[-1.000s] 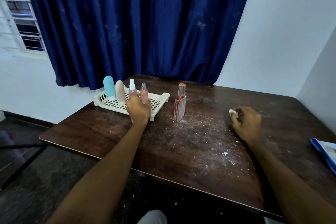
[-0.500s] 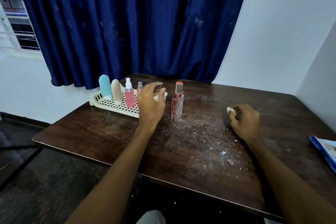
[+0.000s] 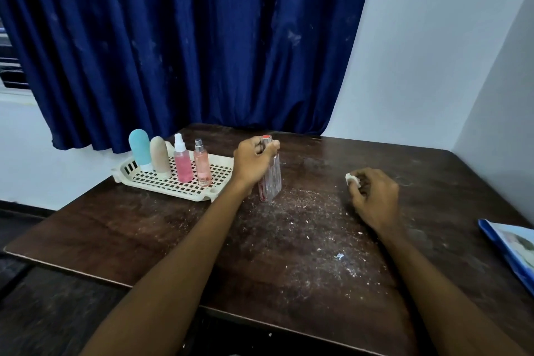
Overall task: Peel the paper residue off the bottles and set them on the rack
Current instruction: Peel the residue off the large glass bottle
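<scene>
While the blue curtain (image 3: pixel 187 46) hangs behind, my dark wooden table (image 3: pixel 173 228) carries a cream perforated rack (image 3: pixel 161 185) at its far left. Four bottles stand upright on the rack: blue bottle (image 3: pixel 140 149), beige bottle (image 3: pixel 159 156), pink spray bottle (image 3: pixel 182 163) and peach spray bottle (image 3: pixel 201 165). Just right of the rack, my left hand (image 3: pixel 251 160) grips the neck of a clear red-capped bottle (image 3: pixel 271 182), slightly tilted above scattered paper crumbs (image 3: pixel 303 220). My right hand (image 3: pixel 372 196), fingers curled, pinches a small white wad (image 3: pixel 352 180) at the tabletop.
</scene>
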